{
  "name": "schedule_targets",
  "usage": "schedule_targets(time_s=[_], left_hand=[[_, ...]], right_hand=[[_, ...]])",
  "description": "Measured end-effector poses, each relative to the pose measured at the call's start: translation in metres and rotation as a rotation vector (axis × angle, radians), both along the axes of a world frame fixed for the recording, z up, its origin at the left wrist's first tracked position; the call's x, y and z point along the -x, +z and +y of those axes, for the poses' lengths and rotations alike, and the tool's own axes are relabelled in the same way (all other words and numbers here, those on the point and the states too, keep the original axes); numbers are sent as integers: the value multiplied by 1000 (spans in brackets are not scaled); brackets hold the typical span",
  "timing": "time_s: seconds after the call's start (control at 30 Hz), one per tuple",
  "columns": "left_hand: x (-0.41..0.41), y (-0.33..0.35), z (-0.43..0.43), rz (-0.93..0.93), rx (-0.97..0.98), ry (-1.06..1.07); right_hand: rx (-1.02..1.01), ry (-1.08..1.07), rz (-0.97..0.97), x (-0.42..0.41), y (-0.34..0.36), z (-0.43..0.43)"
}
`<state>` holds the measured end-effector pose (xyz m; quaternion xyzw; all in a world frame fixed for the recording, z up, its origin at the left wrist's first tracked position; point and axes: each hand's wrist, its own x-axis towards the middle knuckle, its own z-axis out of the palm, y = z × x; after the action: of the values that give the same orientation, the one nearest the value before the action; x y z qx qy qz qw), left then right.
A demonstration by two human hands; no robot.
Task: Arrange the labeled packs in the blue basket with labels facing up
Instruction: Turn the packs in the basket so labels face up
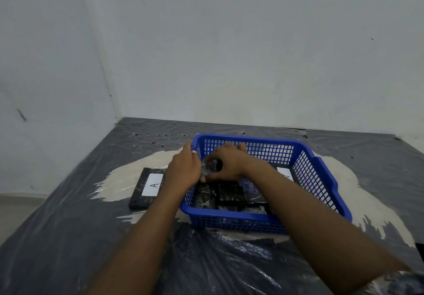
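I judge this past halfway: both my left hand point(183, 168) and right hand point(226, 162) pinch one dark pack point(210, 167) with curled fingers inside the blue basket point(321, 164) at its ten o'clock corner, several packs already inside, while the A-labeled pack point(148, 187) waits on the surface at nine o'clock.

Both hands crowd the blue basket point(321, 175) at its left wall; its right half and the table point(68, 237) in front lie open.

At frame centre, the right hand point(227, 164) and left hand point(184, 169) cover most of a wrapped pack point(210, 168), its label unseen. The right forearm hides part of another pack's white label point(285, 173) at centre right, leaving the letter unreadable. Both forearms are cut by the bottom edge.
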<state>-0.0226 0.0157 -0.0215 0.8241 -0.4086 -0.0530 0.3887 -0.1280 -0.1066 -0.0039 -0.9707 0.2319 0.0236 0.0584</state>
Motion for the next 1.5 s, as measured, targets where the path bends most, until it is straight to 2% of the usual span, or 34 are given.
schedule_targets(time_s=[0.13, 0.2, 0.3, 0.4, 0.5, 0.63, 0.73, 0.83, 0.9, 0.97, 1.1, 1.2, 1.27, 1.37, 1.5], left_hand=[[-1, -2, -2, -12, -10, 2], [-1, -2, -2, -10, -13, 3], [-2, -3, -2, 20, -7, 9], [-2, -4, -2, 9, -11, 17], [0, -3, -1, -102, -62, 41], [4, 4, 3, -293, -67, 65], [2, 18, 0, -272, -59, -8], [-4, 34, -6, -38, -69, -138], [-5, 40, -10, 13, -74, -119], [-5, 42, -13, 11, -66, -48], [-3, 44, -19, 35, -71, 62], [1, 43, -24, 30, -104, 67], [0, 38, -22, 22, -58, 8], [-3, 30, -15, 15, 109, -79], [-8, 11, -9, 117, 46, -53]], right_hand=[[51, 25, 49, -8, 1, -1], [165, 123, 53, -10, 2, 1], [238, 217, -65, -6, 2, -1], [3, 186, -323, 3, -1, -11], [-234, 72, -616, 5, -4, -15], [-351, -80, -753, 5, 5, -17], [-541, -152, -742, 11, 15, -20], [-680, -207, -761, 16, 22, -21], [-714, -208, -771, 20, 25, -23], [-653, -157, -760, 27, 27, -25], [-324, 50, -529, 39, 27, -23], [-169, 118, -468, 37, 27, -21], [-128, 115, -461, 33, 28, -21], [-134, 89, -404, 23, 26, -21], [-139, 15, -160, 5, 13, -16]])
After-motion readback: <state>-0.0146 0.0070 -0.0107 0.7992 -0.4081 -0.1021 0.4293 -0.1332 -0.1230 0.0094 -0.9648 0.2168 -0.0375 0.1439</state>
